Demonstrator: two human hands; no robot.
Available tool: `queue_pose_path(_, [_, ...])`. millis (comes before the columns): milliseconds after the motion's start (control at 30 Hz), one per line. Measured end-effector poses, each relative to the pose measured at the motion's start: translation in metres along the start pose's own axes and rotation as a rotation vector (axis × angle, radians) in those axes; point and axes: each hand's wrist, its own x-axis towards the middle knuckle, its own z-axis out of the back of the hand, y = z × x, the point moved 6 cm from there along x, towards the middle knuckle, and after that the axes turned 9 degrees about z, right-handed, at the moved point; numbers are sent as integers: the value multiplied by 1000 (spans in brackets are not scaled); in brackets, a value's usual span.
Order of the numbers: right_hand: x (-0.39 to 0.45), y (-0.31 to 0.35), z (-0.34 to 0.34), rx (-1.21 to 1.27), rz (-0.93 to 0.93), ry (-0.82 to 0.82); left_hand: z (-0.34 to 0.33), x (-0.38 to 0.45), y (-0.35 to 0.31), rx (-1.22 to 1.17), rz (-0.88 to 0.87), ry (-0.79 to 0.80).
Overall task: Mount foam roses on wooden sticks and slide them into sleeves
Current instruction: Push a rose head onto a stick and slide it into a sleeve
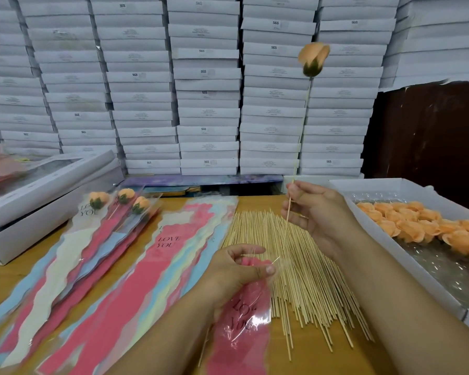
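At the far left a windowed white box [49, 182] sits on the tabletop [255, 204], with a wall of stacked white cartons [209, 85] behind. Next to it lie three finished roses [123, 197] already in sleeves, then a fanned spread of pink, blue and cream sleeves [106, 266] printed "LOVE YOU". The left hand [238, 272] pinches the mouth of a pink sleeve [241, 328] between thumb and fingers (the clear film blurs its edge, so the opening seems barely parted). A loose heap of wooden sticks [303, 269] lies just beside it. The right hand [317, 215] pinches a stick [298, 158] low on its length, a peach foam rose [313, 59] on top, the lower tip reaching the sleeve mouth. At the right stands a white tray [385, 185] of peach roses [431, 226].
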Motion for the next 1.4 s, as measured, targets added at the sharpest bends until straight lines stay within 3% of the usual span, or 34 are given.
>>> queue_pose_path(667, [-24, -43, 2, -50, -133, 63, 6, 5, -5, -70, -49, -41])
queue_pose_path(1100, [4, 3, 13, 6, 98, -98, 3, 4, -3, -23, -32, 14])
queue_pose_path(1400, [-12, -37, 7, 17, -78, -41, 7, 6, -2, -52, -35, -26])
